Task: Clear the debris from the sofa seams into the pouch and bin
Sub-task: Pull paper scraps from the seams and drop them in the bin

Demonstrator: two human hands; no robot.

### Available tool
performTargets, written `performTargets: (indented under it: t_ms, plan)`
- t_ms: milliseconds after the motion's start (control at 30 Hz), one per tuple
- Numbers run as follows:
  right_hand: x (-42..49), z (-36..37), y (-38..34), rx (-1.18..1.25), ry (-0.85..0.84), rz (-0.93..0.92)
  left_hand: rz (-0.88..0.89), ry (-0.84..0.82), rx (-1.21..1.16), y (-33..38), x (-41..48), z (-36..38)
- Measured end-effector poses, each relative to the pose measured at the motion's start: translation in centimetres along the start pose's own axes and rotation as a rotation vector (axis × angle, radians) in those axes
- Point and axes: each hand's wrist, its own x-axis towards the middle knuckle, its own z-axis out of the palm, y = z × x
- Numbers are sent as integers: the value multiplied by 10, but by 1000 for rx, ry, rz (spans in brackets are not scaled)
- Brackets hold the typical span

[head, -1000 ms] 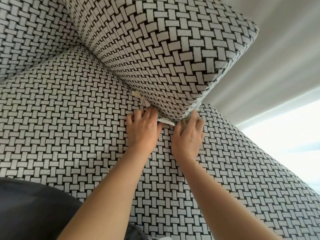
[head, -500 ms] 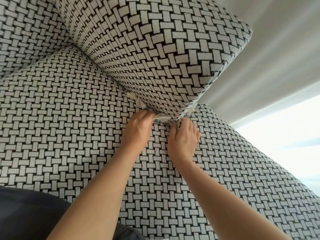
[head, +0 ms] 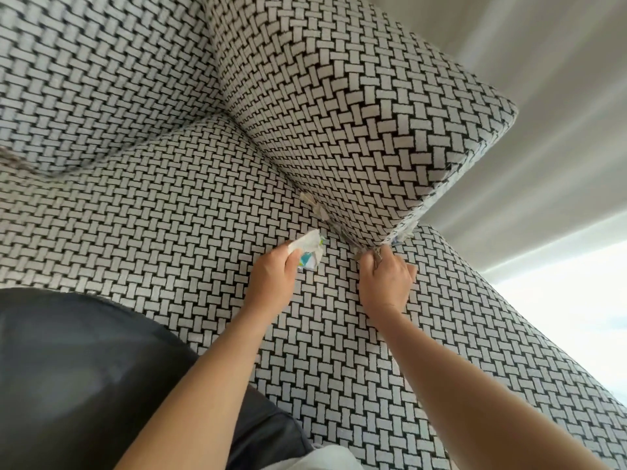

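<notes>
This looks like a room in a home, most likely a living room. A big soft sofa (head: 163, 225) fills the view, covered in cloth with a black and white woven pattern. A fat back cushion (head: 356, 113) in the same cloth leans on the seat. Behind the sofa is a pale wall or curtain (head: 549, 79), and bright daylight (head: 570, 320) shines in beside it.

1. A sofa (head: 169, 215) in black-and-white basket-weave fabric fills most of the view.
2. A pale wall (head: 559, 96) at upper right carries soft light streaks.
3. Below it, a washed-out bright area (head: 576, 317) glows.
</notes>
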Motion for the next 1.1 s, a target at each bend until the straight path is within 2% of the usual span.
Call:
performTargets:
  t_ms: [100, 167, 300, 500, 633, 800, 967, 1100]
  plan:
    - [0, -5, 0, -5, -44, 27, -201, -82, -71, -7, -10, -23]
    - [-6, -6, -12, 101, -87, 17, -276, -76, -158, -11, -17, -47]
    - [-42, 2, -61, 378, -270, -18, -292, -36, -318, -9, -25, -96]
    - [-77, 9, -175, 645, -492, -145, -281, 12, -254, -14, -36, -173]
    - [-98, 10, -252, 782, -630, -250, -323, 204, -317, -33, -52, -246]
    - [-136, 17, -332, 810, -735, -360, -518, 412, -428, -85, -85, -325]
    - [-178, 37, -397, 638, -859, -544, -672, 553, -546, -142, -124, -368]
    - [-214, 63, -439, 549, -1005, -531, -782, 689, -648, -185, -158, -383]
